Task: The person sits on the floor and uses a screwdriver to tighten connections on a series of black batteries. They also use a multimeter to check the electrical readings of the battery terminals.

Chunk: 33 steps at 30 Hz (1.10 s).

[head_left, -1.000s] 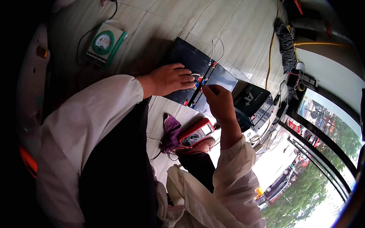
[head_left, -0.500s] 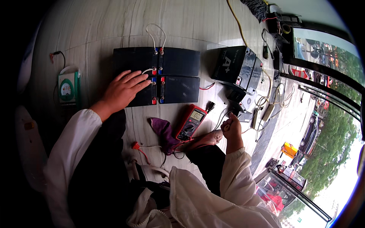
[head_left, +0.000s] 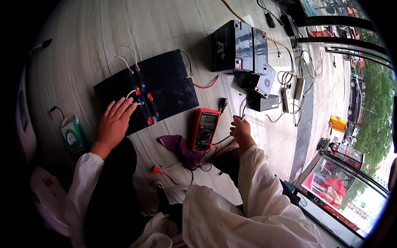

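"Where do the black batteries (head_left: 161, 74) lie?"
"On the floor (head_left: 82, 62), ten o'clock from the red multimeter (head_left: 204, 130)."
"Left hand (head_left: 115, 125)?"
"Flat, wide, upon their seven o'clock corner."
"Right hand (head_left: 241, 129)?"
"Three o'clock from the meter, curled narrow; from here, I cannot tell whether it grips the dark lead (head_left: 244, 109)."

You have four black batteries (head_left: 161, 70) in a two-by-two block before you, two standing batteries (head_left: 244, 45) side by side, one red multimeter (head_left: 205, 130), one purple cloth (head_left: 178, 146) and one green-cased dial meter (head_left: 73, 137).
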Motion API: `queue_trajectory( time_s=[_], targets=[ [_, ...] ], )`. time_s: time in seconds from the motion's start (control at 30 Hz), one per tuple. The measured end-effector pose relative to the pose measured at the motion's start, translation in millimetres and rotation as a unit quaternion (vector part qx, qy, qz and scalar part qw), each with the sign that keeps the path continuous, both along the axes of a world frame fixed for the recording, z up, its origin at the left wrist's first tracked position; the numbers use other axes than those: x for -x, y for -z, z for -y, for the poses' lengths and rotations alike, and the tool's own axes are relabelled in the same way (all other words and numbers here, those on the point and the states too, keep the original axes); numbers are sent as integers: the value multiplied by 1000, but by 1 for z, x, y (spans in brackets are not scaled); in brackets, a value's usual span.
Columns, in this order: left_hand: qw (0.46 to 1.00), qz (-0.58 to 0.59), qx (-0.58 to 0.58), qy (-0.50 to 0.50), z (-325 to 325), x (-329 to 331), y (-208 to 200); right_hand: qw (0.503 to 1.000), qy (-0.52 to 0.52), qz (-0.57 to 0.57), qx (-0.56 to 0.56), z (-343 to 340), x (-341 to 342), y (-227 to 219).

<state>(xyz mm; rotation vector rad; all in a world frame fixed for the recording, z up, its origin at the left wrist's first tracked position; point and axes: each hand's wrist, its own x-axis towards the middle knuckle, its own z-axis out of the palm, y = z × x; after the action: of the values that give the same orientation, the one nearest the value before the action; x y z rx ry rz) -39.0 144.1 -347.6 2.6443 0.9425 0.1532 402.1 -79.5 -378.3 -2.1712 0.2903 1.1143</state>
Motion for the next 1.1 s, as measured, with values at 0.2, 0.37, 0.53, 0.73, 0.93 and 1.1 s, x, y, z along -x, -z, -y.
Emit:
queue_trajectory(
  time_s=[0.2,0.37,0.53,0.73,0.93,1.1],
  targets=[
    [999,-18,26,13,0,-3,-7,987,-121,34,-100,-93,-2,10],
    [998,-32,41,19,3,-1,-5,874,-427,221,-78,-165,21,39],
    [996,-68,56,24,9,10,-8,832,-469,296,-9,-226,53,61],
    [994,-82,77,6,15,25,-16,824,-506,242,80,-250,72,47],
    [996,-49,69,-1,15,20,-19,856,-316,388,-132,-228,70,19],
    [993,16,112,-14,6,26,-20,848,-261,323,-328,-197,95,-46]
  ],
)
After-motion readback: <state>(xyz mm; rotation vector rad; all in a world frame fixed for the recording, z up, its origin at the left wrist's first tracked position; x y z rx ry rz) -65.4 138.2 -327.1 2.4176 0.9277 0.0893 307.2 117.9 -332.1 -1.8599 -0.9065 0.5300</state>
